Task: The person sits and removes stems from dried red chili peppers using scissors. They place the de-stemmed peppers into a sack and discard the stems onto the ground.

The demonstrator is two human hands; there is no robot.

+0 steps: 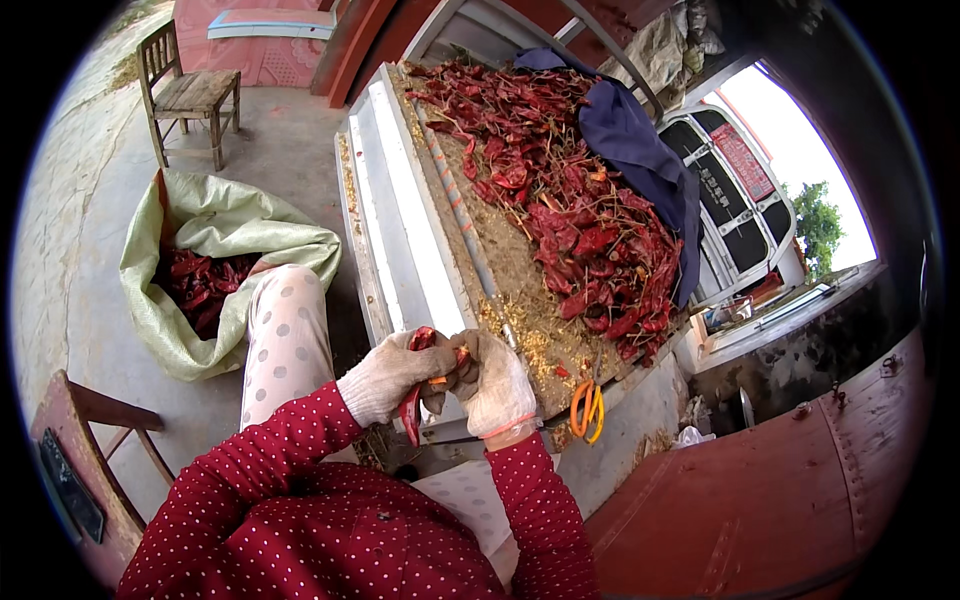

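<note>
My left hand, in a soiled white knit glove, grips a dried red chili pepper that hangs down past the fingers. Against it works my right hand, gloved likewise, its fingertips pinched on a reddish-orange chili piece; whether both belong to one pepper is unclear. Both hands are above the near edge of a metal cargo bed. On that bed lies a heap of dried red chilies with stems. Scissors with orange and yellow handles rest at the bed's near right corner.
Left of my knee stands a pale green woven sack, open, holding dried chilies. Loose yellow seeds litter the bed. Dark blue cloth borders the heap. A wooden chair is farther back; a red metal panel is at right.
</note>
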